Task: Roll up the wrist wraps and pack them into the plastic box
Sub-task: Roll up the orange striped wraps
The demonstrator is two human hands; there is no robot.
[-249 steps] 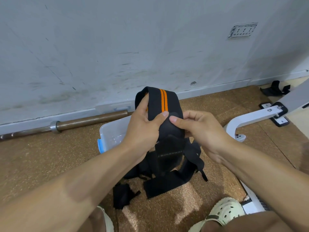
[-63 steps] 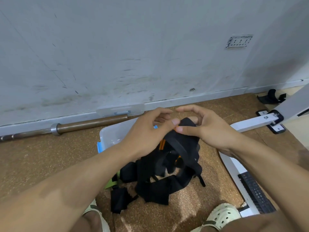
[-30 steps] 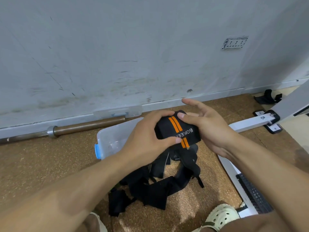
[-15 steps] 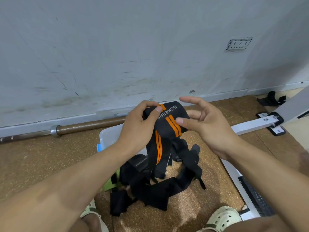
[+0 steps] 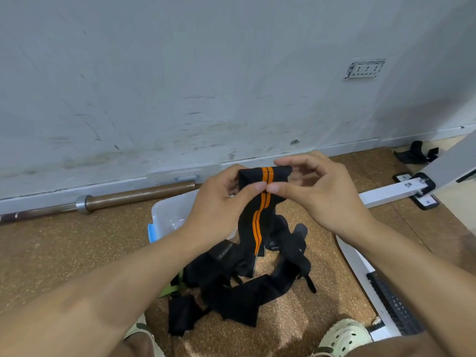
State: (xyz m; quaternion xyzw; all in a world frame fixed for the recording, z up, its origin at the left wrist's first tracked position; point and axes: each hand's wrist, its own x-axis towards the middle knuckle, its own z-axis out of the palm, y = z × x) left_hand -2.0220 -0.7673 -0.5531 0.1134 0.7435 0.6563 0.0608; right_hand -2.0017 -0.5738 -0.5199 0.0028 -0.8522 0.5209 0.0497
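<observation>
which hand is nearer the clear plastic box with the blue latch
Left. The left hand hovers directly over the clear plastic box, hiding its right part. The right hand sits beyond it, farther right.

- One head camera looked forward and down, close over both hands.
- Wall (image 5: 180, 73) filled twelve o'clock; floor (image 5: 64, 253) and a shoe (image 5: 345, 336) lay at six.

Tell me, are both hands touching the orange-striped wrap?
Touching. The head view shows the left hand and right hand both pinching the orange-striped wrap at its folded top.
</observation>
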